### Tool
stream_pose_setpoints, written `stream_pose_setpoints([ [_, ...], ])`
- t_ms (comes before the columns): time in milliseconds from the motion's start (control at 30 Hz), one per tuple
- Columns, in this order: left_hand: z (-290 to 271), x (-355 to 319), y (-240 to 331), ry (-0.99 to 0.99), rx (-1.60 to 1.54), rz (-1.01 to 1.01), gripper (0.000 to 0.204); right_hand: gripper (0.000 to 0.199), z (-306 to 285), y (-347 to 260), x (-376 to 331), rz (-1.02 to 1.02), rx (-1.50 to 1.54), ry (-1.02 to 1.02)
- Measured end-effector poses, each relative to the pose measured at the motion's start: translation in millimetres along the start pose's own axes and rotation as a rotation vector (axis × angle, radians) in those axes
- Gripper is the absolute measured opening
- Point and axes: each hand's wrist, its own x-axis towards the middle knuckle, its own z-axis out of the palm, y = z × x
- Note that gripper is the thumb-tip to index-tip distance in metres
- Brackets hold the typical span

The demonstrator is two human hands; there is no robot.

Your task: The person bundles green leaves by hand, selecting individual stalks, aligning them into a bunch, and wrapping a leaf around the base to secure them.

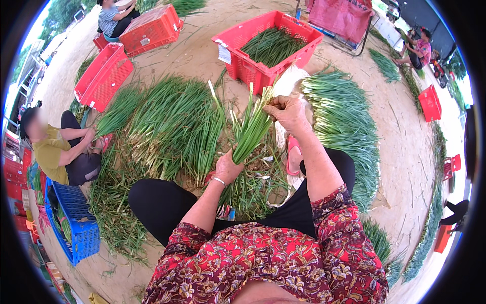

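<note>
Here, left fingers clasp and right fingers pinch green stalks near a white-labelled crate.

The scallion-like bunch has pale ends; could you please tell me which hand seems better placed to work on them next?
Probably the right hand: it is right at the pale ends of the scallion-like bunch, whereas the left hand grips farther along the stalks, so it seems better suited to steadying.

Sandy ground bears heaps of green stalks and a red crate.
</note>
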Motion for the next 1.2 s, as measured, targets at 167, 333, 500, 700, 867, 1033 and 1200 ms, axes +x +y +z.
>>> stream_pose_setpoints([
  [167, -1, -1, -3, 0.022, -0.096, 0.038, 0.047, 0.019, -8, -5, -2, -0.047, -0.103, -0.111],
  [333, -3, 3, -13, -0.053, -0.218, 0.009, 0.056, 0.021, -21, -36, -15, -0.148, -0.359, -0.139],
  [500, -5, 8, -22, -0.076, -0.241, 0.006, 0.064, 0.021, -20, -35, -15, -0.082, -0.357, -0.122],
  [700, -1, 16, -42, -0.002, -0.245, -0.009, 0.068, 0.014, -25, -30, -10, -0.079, 0.018, -0.04],
  [867, -3, 21, -71, 0.111, -0.216, -0.075, 0.067, 0.013, -68, -70, -12, -0.038, 0.708, 0.208],
  [1033, -16, 26, -80, 0.267, -0.241, -0.231, 0.06, 0.016, -100, -120, -49, -0.502, 1.004, 0.201],
  [1200, -37, 24, -59, 0.397, -0.228, -0.237, 0.053, 0.019, -4, -20, -17, -0.163, 0.352, 0.068],
])
